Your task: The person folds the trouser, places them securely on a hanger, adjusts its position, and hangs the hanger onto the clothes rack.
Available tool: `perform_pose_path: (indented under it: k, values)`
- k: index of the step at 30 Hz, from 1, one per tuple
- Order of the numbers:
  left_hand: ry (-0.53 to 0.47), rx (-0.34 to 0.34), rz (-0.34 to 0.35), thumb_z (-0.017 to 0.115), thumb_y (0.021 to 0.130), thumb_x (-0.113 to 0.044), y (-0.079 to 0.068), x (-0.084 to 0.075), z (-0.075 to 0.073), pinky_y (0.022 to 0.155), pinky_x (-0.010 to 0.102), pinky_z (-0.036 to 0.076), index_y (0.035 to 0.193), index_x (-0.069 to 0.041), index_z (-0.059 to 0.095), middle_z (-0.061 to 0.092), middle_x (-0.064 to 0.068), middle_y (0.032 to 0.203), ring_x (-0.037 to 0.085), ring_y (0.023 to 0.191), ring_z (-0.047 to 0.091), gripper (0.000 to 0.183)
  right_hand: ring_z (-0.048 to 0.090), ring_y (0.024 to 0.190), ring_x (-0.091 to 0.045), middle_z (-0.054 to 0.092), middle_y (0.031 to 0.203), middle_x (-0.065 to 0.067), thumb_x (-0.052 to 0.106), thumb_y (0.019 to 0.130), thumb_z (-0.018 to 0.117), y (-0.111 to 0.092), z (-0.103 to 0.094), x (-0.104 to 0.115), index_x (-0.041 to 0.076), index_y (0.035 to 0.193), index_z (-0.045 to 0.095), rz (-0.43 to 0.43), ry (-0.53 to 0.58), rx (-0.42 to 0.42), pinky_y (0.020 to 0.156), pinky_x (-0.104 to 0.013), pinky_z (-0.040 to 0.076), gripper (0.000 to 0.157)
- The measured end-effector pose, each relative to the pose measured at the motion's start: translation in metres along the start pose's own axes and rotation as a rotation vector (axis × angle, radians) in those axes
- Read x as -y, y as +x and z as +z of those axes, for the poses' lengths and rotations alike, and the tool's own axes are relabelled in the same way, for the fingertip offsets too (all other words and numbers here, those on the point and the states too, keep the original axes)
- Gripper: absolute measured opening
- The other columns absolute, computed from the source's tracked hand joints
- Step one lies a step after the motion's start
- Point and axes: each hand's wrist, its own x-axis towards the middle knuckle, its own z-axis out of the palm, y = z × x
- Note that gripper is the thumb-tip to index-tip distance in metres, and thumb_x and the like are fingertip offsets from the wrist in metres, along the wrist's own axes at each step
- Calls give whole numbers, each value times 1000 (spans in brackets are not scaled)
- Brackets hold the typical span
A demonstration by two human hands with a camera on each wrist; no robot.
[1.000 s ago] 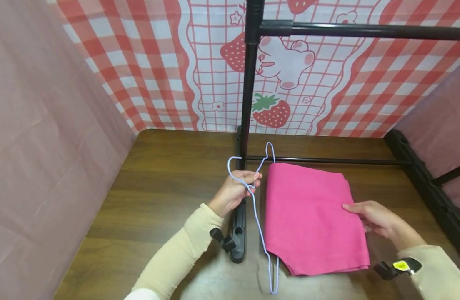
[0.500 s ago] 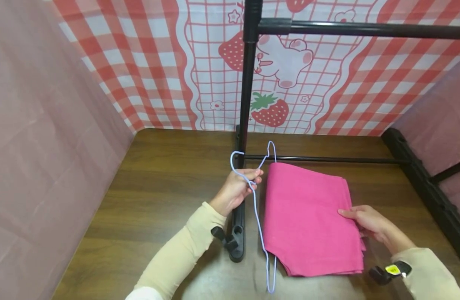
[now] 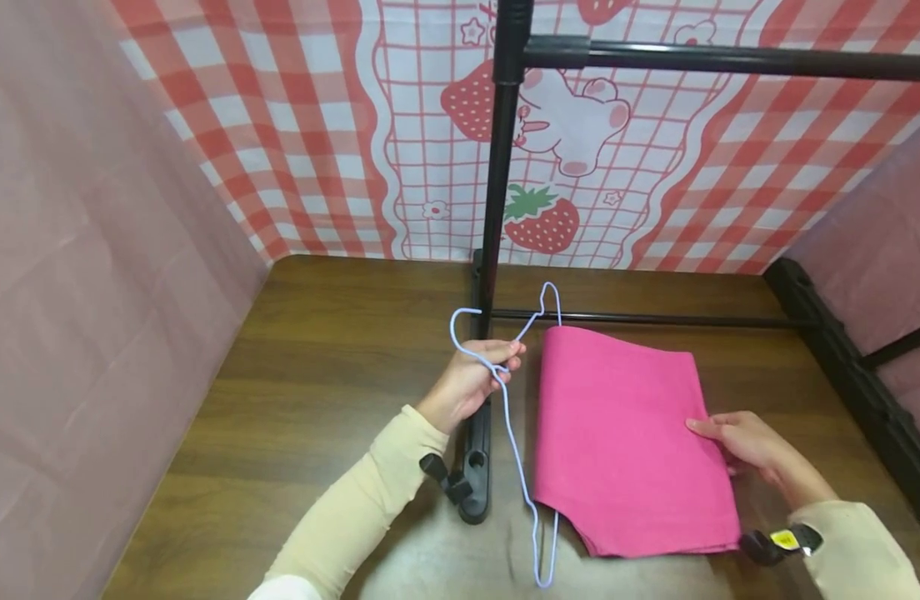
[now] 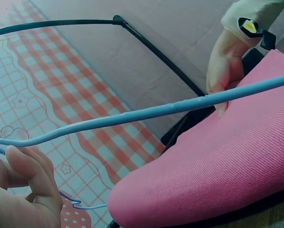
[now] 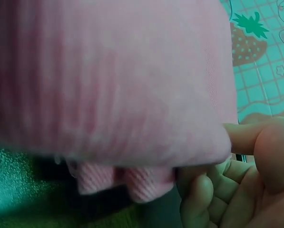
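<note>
My left hand [image 3: 471,377] grips a light blue clothes hanger [image 3: 513,429] just below its hook, and the hook points up and to the left. A folded pink cloth garment [image 3: 632,450] hangs over the hanger's long bar, with the hanger's ends sticking out past the fold. At the garment's right edge my right hand [image 3: 756,450] pinches the fabric, thumb on top and fingers beneath. In the right wrist view the pink fabric [image 5: 132,85] fills most of the picture and its layers show below. The left wrist view shows the fold's ribbed surface [image 4: 218,166] close up.
A black rack has an upright post [image 3: 499,183], a top rail [image 3: 730,60] and a low crossbar [image 3: 655,320]. Its feet [image 3: 475,483] stand on the wooden table [image 3: 302,375]. Behind hangs a strawberry-patterned curtain [image 3: 295,133], with a plain pink curtain [image 3: 92,275] at the left.
Hanger and garment dip slightly leftward, then shift a little right again. The right hand keeps its pinch on the garment's edge. The hanger's hook tilts slightly more to the left than half a second ago.
</note>
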Motion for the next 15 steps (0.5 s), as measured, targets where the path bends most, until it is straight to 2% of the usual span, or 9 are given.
perform_pose_path:
  k: [4,8,12,15]
  values:
    - [4,0,-1,53,98,-5,1,1,1,41,8,35,117,13,57,58,-5,64,-1,48,46,27,53,59,-11,53,64,4,44,99,50,-3,1,2,4,88,63,-9,-17,9,53,-26,46,43]
    - [6,5,4,53,98,-6,2,2,2,41,8,35,118,14,56,58,-6,63,-2,47,46,29,49,49,-6,48,56,8,39,99,52,-8,-3,3,9,79,62,-71,4,66,48,-24,47,38]
    - [2,-13,3,54,97,-5,2,1,1,39,9,34,115,12,58,58,-6,62,-2,46,45,25,54,51,-6,52,55,8,34,100,51,-11,-6,-2,11,76,61,-124,21,161,50,-26,50,35]
    - [-4,-20,2,54,97,-5,2,2,-1,38,9,34,111,10,60,58,-5,62,-2,45,45,22,56,51,-7,54,55,6,32,101,51,-10,-5,-4,11,73,59,-129,2,180,50,-26,50,35]
